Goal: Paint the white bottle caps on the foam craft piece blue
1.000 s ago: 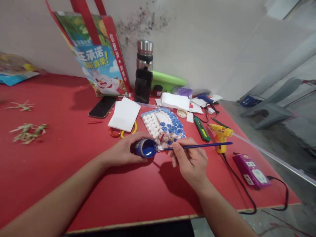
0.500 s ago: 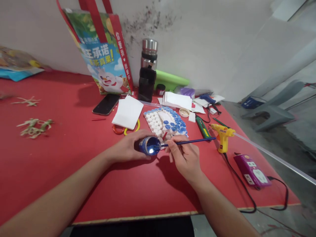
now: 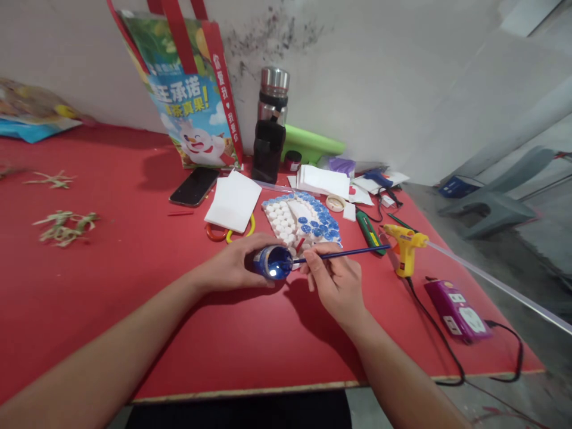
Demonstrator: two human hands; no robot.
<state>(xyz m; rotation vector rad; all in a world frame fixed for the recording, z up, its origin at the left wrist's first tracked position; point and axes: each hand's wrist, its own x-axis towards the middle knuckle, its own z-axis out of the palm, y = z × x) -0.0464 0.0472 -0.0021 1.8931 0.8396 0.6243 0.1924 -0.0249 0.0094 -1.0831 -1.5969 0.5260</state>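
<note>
My left hand (image 3: 236,262) is wrapped round a small jar of blue paint (image 3: 273,263), tilted so its mouth faces right and toward me. Between the fingers of my right hand (image 3: 335,280) is a paintbrush with a dark blue handle (image 3: 353,252); its tip is inside the jar's mouth. Just behind both hands lies a fan-shaped craft piece (image 3: 284,218), covered with white round pieces on the left and blue-painted ones along the top and right. My right hand hides part of its lower edge.
A yellow hot glue gun (image 3: 406,245), a green utility knife (image 3: 370,232) and a purple power strip (image 3: 458,311) lie to the right. Behind are white paper (image 3: 233,200), a phone (image 3: 195,185), a bottle (image 3: 270,125), a tape roll (image 3: 335,203) and a bag (image 3: 192,101).
The view has shifted very slightly. Both hands keep their hold, and the brush tip stays in the jar's mouth with hardly any visible movement.
</note>
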